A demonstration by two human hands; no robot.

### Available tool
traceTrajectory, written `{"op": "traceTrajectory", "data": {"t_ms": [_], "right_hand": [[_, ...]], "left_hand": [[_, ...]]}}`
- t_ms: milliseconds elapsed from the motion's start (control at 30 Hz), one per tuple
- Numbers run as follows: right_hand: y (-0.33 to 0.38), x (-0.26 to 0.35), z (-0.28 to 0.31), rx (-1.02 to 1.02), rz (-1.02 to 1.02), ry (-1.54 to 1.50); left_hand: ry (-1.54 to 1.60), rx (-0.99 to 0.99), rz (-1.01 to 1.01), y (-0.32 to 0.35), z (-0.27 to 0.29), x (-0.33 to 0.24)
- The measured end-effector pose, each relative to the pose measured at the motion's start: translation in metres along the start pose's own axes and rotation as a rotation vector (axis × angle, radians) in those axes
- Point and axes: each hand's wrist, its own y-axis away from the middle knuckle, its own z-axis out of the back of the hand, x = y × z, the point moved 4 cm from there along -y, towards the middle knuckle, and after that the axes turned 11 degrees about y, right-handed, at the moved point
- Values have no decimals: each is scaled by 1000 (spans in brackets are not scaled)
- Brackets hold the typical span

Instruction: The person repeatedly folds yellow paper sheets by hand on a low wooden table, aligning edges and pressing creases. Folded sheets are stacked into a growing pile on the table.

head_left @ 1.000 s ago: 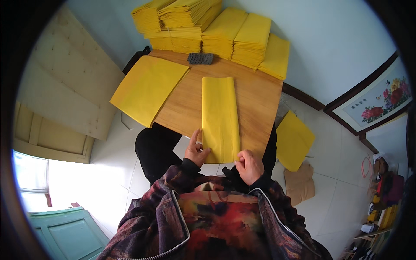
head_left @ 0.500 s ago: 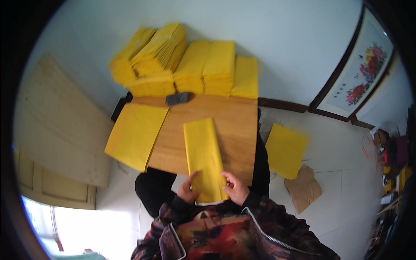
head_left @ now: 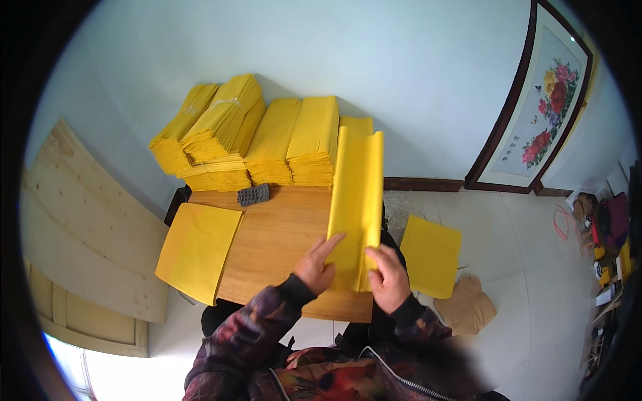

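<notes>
A long folded yellow paper sheet point(head_left: 356, 200) stretches away from me over the right side of the wooden table point(head_left: 281, 247), its long sides curling up like a trough. My left hand point(head_left: 314, 264) grips its left edge near the close end, index finger stretched along the paper. On the opposite edge my right hand point(head_left: 390, 277) holds the near right corner, thumb against the paper. The sheet's far end covers part of a low yellow pile point(head_left: 358, 124) at the back right.
Tall stacks of folded yellow paper point(head_left: 271, 140) line the table's back against the wall. A dark grey textured block point(head_left: 253, 194) sits before them. One flat yellow sheet point(head_left: 197, 250) overhangs the table's left edge. Another yellow sheet point(head_left: 431, 257) and brown cardboard point(head_left: 466, 306) are to the right.
Both hands have carried the folded sheet forward and to the right, from near my lap toward the back-right pile. Its sides now curl up where it lay flatter. The view has shifted.
</notes>
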Motion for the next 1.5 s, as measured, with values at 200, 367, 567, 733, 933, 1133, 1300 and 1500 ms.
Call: {"op": "traceTrajectory", "data": {"t_ms": [200,367,567,733,933,1133,1300,1500], "right_hand": [[-110,-91,-8,6,-96,-17],[-183,-155,-31,32,-146,-132],[-227,-187,-55,65,-118,-126],[-241,-196,-66,107,-150,-145],[-248,-200,-69,121,-135,-75],[-248,-196,-67,83,-140,-84],[-249,-189,-64,109,-152,47],[-244,-186,-73,102,-97,208]], "left_hand": [[-19,-46,-146,-140,-24,54],[-105,-68,17,-210,-22,96],[-184,-142,156,-245,-16,118],[-239,-187,208,-255,-12,124],[-306,-205,279,-258,-15,128],[-337,-255,333,-257,-20,129],[-385,-282,378,-253,-24,123],[-545,-290,239,-235,-34,110]]}}
